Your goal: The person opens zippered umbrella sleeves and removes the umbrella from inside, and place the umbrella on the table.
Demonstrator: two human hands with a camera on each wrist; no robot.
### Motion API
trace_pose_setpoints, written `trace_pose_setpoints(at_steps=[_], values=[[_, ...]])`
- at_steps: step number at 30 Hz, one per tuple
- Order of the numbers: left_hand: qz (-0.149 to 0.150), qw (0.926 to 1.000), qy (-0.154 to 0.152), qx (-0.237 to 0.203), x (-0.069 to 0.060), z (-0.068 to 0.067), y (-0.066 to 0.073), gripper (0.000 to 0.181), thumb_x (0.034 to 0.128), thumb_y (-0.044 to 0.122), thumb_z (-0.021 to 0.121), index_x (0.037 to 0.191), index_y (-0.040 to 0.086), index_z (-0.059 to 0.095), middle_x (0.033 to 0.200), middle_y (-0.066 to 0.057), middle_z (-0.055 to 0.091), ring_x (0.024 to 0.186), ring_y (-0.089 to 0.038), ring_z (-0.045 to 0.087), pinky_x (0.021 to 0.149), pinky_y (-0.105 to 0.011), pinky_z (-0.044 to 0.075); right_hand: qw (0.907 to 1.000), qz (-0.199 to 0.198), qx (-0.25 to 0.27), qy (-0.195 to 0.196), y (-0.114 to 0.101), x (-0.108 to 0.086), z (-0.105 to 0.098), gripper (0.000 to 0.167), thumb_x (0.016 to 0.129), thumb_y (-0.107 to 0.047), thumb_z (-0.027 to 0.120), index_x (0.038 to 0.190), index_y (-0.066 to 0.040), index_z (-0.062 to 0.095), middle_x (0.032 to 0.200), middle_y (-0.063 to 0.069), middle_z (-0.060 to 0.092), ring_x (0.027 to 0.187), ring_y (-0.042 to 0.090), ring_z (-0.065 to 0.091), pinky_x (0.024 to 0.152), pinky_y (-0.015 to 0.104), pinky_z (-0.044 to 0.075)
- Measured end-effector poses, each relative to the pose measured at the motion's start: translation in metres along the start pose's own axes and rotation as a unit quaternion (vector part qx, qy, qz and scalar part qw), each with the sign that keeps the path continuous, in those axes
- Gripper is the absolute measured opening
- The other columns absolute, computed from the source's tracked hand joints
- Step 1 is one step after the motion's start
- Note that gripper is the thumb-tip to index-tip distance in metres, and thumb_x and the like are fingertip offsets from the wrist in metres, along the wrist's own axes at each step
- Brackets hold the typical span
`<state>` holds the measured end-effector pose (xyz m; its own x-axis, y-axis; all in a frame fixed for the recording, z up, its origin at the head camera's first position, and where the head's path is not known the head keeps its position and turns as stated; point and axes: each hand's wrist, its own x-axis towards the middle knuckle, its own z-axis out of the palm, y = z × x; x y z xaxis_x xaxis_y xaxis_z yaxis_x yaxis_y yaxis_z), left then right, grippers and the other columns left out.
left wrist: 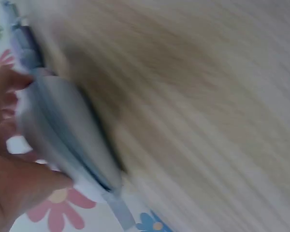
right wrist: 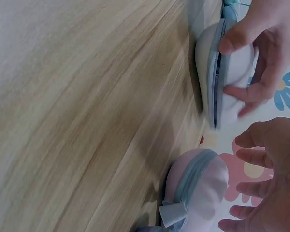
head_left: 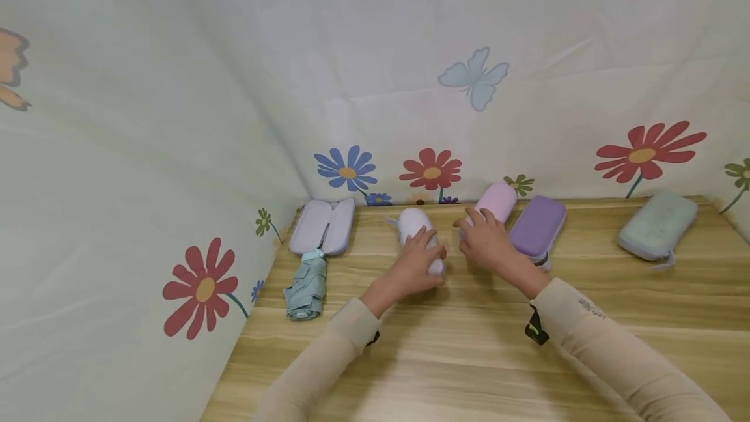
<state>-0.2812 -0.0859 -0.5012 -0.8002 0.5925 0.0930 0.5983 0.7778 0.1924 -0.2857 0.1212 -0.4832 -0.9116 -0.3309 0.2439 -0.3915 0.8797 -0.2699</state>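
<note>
My left hand (head_left: 413, 260) grips a pale lavender zip case (head_left: 413, 219), with thumb and fingers spread across its shell. In the left wrist view the zip seam of this pale case (left wrist: 70, 135) runs lengthwise, with a pull tab at one end. The right wrist view shows a narrow dark gap along the seam. My right hand (head_left: 486, 239) is beside a pink zip case (head_left: 498, 200), partly covering it in the head view. Its fingers are loosely spread and hold nothing; in the right wrist view they are apart from the pink case (right wrist: 208, 186).
A purple case (head_left: 540, 223) lies right of the pink one, and a green case (head_left: 659, 223) is farther right. At the left an opened lavender case (head_left: 310, 226) lies behind a folded teal umbrella (head_left: 307, 286). A flower-printed cloth (head_left: 375, 70) borders the wooden table (head_left: 445, 370).
</note>
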Motion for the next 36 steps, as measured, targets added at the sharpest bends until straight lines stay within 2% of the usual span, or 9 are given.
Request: trace_pose_setpoints(at_steps=[3,8,13,20,25,28,31,34,36], values=[[0.018,0.9982,0.029,-0.048,0.002,0.004,-0.006,0.036,0.0875,0.031,0.069,0.12,0.016,0.066,0.159,-0.018,0.033,0.151,-0.046,0.021,0.114,-0.068,0.025,1.0,-0.003,0.004,-0.004,-0.003,0.0,0.002,0.035,0.094,-0.014,0.063,0.128,-0.007,0.065,0.148,0.03,0.045,0.134,0.056,0.039,0.099,0.068,0.043],[-0.051,0.9821,0.111,-0.143,0.002,0.004,-0.013,0.03,0.083,0.025,0.066,0.111,0.013,0.065,0.16,-0.02,0.028,0.147,-0.045,0.026,0.115,-0.058,0.032,0.9999,-0.012,0.005,0.01,-0.007,0.001,0.005,0.033,0.092,-0.013,0.063,0.124,-0.006,0.066,0.145,0.03,0.048,0.132,0.056,0.041,0.097,0.068,0.044],[-0.106,0.9649,0.133,-0.2,0.001,-0.003,-0.015,0.026,0.0808,0.018,0.07,0.102,0.013,0.055,0.158,-0.019,0.025,0.141,-0.042,0.029,0.11,-0.054,0.039,0.9998,-0.012,0.0,0.016,-0.008,0.003,0.009,0.033,0.092,-0.013,0.064,0.124,-0.007,0.067,0.145,0.029,0.049,0.132,0.055,0.041,0.097,0.068,0.044],[-0.126,0.9393,0.191,-0.256,-0.005,-0.012,-0.021,0.017,0.0828,0.01,0.065,0.095,0.008,0.052,0.148,-0.023,0.034,0.132,-0.043,0.035,0.106,-0.055,0.04,0.9998,-0.017,0.011,0.003,-0.017,0.007,0.013,0.033,0.095,-0.02,0.069,0.126,-0.009,0.067,0.146,0.027,0.048,0.135,0.055,0.038,0.1,0.07,0.04],[-0.153,0.9361,0.178,-0.262,-0.008,-0.022,-0.029,0.011,0.089,0.008,0.06,0.095,0.006,0.051,0.126,-0.02,0.042,0.113,-0.036,0.044,0.094,-0.047,0.045,0.9998,-0.02,-0.002,-0.002,-0.022,0.008,0.013,0.032,0.095,-0.021,0.07,0.125,-0.01,0.068,0.146,0.026,0.047,0.135,0.054,0.037,0.102,0.07,0.037],[-0.166,0.9408,0.149,-0.255,-0.01,-0.024,-0.032,0.012,0.0919,0.005,0.056,0.104,0.005,0.052,0.124,-0.02,0.042,0.106,-0.036,0.047,0.086,-0.044,0.047,0.9998,-0.021,-0.008,-0.001,-0.023,0.007,0.013,0.029,0.095,-0.019,0.07,0.123,-0.011,0.07,0.145,0.026,0.048,0.135,0.054,0.036,0.103,0.07,0.033],[-0.156,0.9563,0.125,-0.214,-0.011,-0.026,-0.03,0.024,0.0944,0.008,0.054,0.119,0.005,0.056,0.139,-0.023,0.039,0.118,-0.041,0.048,0.095,-0.049,0.047,0.9998,-0.018,-0.008,0.004,-0.023,0.006,0.014,0.026,0.095,-0.017,0.068,0.12,-0.011,0.073,0.145,0.025,0.049,0.136,0.054,0.034,0.105,0.071,0.03],[-0.09,0.9884,0.084,-0.088,-0.011,-0.03,-0.024,0.034,0.0984,0.017,0.054,0.131,0.011,0.061,0.153,-0.021,0.036,0.138,-0.042,0.039,0.112,-0.053,0.037,0.9997,-0.018,-0.015,0.008,-0.022,0.008,0.016,0.024,0.094,-0.016,0.067,0.116,-0.011,0.075,0.144,0.026,0.05,0.137,0.055,0.033,0.106,0.072,0.028],[-0.032,0.9978,0.055,0.021,-0.011,-0.034,-0.019,0.032,0.1018,0.026,0.052,0.129,0.016,0.066,0.158,-0.012,0.038,0.146,-0.037,0.031,0.118,-0.054,0.029,0.9995,-0.019,-0.024,0.008,-0.021,0.01,0.018,0.022,0.094,-0.017,0.068,0.114,-0.01,0.076,0.144,0.027,0.05,0.137,0.056,0.033,0.105,0.073,0.029]])
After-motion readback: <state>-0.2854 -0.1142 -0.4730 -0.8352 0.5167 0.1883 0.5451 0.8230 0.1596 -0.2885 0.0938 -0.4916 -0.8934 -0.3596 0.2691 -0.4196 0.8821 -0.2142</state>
